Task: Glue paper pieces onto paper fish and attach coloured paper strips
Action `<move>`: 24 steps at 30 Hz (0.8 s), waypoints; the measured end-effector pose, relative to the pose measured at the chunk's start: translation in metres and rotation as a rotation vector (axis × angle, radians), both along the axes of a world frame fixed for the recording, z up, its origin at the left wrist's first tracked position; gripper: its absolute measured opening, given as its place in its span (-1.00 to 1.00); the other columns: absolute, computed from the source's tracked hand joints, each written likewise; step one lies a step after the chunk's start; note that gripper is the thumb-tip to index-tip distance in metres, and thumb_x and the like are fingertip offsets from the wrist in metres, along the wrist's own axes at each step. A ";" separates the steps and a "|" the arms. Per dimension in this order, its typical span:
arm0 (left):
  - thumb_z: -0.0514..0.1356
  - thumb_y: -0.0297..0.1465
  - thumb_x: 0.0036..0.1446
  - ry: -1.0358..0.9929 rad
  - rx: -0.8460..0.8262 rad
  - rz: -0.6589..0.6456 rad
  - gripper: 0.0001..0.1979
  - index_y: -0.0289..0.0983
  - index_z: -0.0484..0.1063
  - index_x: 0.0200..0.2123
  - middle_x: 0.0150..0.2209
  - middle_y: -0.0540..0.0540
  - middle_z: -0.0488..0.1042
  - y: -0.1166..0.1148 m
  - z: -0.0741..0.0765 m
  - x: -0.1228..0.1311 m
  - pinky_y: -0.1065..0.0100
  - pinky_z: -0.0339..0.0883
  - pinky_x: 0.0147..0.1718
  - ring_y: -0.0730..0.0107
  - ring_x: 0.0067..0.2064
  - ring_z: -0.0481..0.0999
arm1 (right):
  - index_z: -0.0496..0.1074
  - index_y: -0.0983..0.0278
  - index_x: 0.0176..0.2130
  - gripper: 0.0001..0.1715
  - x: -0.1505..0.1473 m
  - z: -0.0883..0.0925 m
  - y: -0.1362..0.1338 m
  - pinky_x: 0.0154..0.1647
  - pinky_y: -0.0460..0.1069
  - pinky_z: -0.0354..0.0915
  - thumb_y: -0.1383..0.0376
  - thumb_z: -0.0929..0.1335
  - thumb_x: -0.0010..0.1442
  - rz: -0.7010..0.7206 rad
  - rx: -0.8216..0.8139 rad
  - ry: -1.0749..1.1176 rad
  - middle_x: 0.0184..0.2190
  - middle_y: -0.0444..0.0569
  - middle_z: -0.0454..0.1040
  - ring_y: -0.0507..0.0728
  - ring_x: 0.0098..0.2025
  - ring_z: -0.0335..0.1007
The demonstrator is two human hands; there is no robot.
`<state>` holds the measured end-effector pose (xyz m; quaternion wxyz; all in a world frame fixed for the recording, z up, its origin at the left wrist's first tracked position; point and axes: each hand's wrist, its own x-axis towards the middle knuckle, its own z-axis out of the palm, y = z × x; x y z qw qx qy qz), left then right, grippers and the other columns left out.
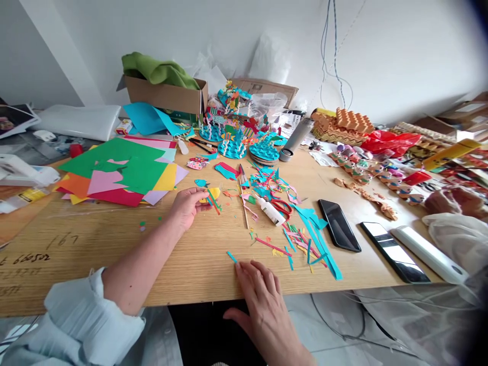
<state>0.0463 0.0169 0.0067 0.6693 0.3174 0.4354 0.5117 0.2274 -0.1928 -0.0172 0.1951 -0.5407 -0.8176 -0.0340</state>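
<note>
My left hand (189,206) pinches a small yellow paper piece (214,193) with thin coloured strips across it, a little above the table. At the table's front edge, my right hand (261,295) is open, palm down, thumb spread away below the edge. Its index fingertip touches a short blue paper strip (232,256) lying on the wood. A white glue bottle (271,212) lies between the hands and the scraps, beside red-handled scissors (282,207). Paper strips (301,241) in several colours are strewn to the right of my right hand.
Coloured sheets (114,170) are piled at the left. Blue paper decorations (232,145) and a grey flask (299,134) stand at the back. On the right lie two phones (339,225), a white device (429,253) and egg trays (343,127). A cardboard box (163,94) holds green cloth.
</note>
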 end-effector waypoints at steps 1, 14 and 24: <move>0.38 -0.46 -0.29 0.003 0.003 -0.002 -0.77 -0.37 0.51 -0.44 -0.41 -0.16 0.62 0.000 0.000 0.000 0.34 0.48 -0.48 0.26 -0.41 0.61 | 0.31 0.40 0.16 -0.38 0.001 -0.001 -0.003 0.02 0.21 0.30 0.10 0.38 0.24 0.012 0.029 0.005 0.00 0.17 0.47 0.33 0.05 0.30; 0.35 -0.49 -0.28 0.001 -0.016 0.002 -0.79 -0.36 0.48 -0.46 -0.45 -0.17 0.62 -0.001 0.004 0.001 0.33 0.48 -0.48 0.20 -0.43 0.63 | 0.43 0.35 -0.11 -0.76 0.017 -0.001 -0.005 -0.19 0.04 0.30 0.46 0.21 0.34 0.286 0.057 0.160 -0.31 0.05 0.50 0.17 -0.20 0.35; 0.30 -0.50 -0.21 -0.026 -0.044 -0.016 -0.83 -0.35 0.46 -0.42 -0.44 -0.16 0.61 -0.002 0.004 0.000 0.35 0.46 -0.48 0.22 -0.44 0.63 | 0.39 0.24 -0.39 -0.83 0.003 0.047 0.056 -0.24 -0.02 0.27 0.33 0.34 0.28 0.062 -0.282 0.809 -0.40 -0.09 0.45 0.06 -0.30 0.35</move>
